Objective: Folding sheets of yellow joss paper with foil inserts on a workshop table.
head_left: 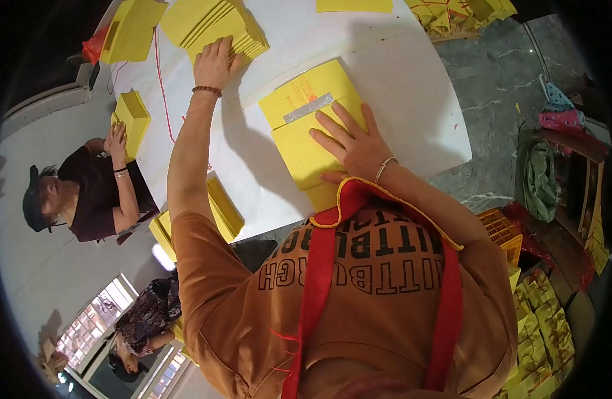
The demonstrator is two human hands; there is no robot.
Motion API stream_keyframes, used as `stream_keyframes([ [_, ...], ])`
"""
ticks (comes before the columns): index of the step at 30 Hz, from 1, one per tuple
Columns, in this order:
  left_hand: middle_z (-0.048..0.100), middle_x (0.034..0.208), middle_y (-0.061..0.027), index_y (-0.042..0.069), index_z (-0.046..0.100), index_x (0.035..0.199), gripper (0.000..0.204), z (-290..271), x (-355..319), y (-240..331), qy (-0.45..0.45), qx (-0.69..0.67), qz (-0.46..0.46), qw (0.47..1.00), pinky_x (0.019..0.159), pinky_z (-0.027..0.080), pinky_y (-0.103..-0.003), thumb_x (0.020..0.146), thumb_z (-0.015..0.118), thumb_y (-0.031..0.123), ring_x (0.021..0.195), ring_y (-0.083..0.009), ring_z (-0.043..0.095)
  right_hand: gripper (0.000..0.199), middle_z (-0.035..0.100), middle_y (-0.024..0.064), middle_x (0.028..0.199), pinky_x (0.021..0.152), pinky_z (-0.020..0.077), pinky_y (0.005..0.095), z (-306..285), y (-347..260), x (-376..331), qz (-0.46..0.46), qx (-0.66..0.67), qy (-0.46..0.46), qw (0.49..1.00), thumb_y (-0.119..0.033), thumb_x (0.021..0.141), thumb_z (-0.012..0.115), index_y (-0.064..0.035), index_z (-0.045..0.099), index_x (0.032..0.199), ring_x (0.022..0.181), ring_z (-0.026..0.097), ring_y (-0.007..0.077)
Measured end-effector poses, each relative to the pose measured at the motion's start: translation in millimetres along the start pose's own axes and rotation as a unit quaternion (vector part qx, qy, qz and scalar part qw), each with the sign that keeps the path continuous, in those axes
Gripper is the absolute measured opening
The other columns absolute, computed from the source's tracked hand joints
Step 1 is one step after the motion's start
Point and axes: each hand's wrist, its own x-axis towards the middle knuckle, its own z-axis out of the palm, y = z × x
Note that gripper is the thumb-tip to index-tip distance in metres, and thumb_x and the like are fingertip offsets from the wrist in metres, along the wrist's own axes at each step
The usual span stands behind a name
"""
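My left hand (214, 64) reaches to the far left and lies on the near edge of a fanned stack of yellow paper (216, 23), its fingers extended and the thumb apart. In front of me a squared pile of yellow paper (296, 149) rests on the white tabletop (406, 86). Its top piece carries a silver-grey strip (308, 108) and orange-red printing. My right hand (356, 143) presses flat on this pile, fingers spread, just below the strip.
More yellow paper stacks (134, 30) stand along the table's left side. A person (87, 193) at the left has hands on one stack; another person (143, 326) is farther behind. Yellow bundles (542, 319) and an orange crate (499, 233) stand to my right.
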Motion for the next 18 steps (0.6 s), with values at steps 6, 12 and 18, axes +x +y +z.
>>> stream_keyframes([
  [6,0.057,0.110,-0.0036,0.014,0.050,0.118,0.053,-3.8,6.5,12.7,0.033,0.007,-0.002,0.999,0.073,0.044,-0.039,0.075,0.064,0.040,0.095,-0.0227,0.054,0.073,0.034,0.0061,0.140,0.102,0.0141,0.0621,2.2,1.5,0.0,-0.001,0.011,0.024,1.000,-0.059,0.070,0.059,-0.0154,0.048,0.128,0.134,0.020,0.0294],
  [12,0.059,0.106,-0.0031,0.013,0.051,0.116,0.053,-3.3,13.6,17.0,-0.015,0.049,-0.003,0.999,0.072,0.044,-0.040,0.074,0.064,0.042,0.093,-0.0231,0.056,0.074,0.035,0.0068,0.140,0.102,0.0142,0.0615,1.3,1.6,-0.6,-0.002,0.009,0.028,1.000,-0.058,0.069,0.061,-0.0146,0.048,0.128,0.134,0.021,0.0296],
  [18,0.060,0.101,-0.0010,0.014,0.051,0.114,0.053,6.6,6.7,6.7,0.007,0.053,0.008,0.999,0.067,0.043,-0.039,0.072,0.064,0.042,0.086,-0.0222,0.056,0.074,0.036,0.0070,0.139,0.103,0.0137,0.0609,3.0,-0.5,0.2,-0.003,0.022,0.036,0.999,-0.059,0.069,0.061,-0.0142,0.049,0.127,0.133,0.023,0.0294],
])
